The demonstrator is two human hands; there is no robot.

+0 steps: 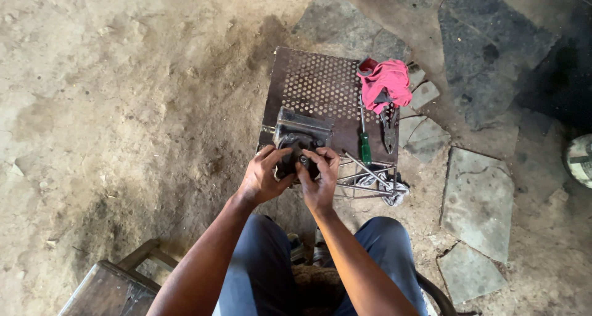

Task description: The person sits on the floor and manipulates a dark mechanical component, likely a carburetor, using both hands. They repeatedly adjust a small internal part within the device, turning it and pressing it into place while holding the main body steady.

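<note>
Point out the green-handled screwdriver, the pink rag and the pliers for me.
green-handled screwdriver (365,148): head view, on its green handle.
pink rag (387,83): head view, middle of the bunched cloth.
pliers (389,130): head view, on the dark body, just below the rag.

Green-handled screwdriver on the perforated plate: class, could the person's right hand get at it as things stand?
Probably yes. The green-handled screwdriver lies uncovered just beyond the right hand, with nothing between them; that hand would first have to let go of the dark metal part.
</note>
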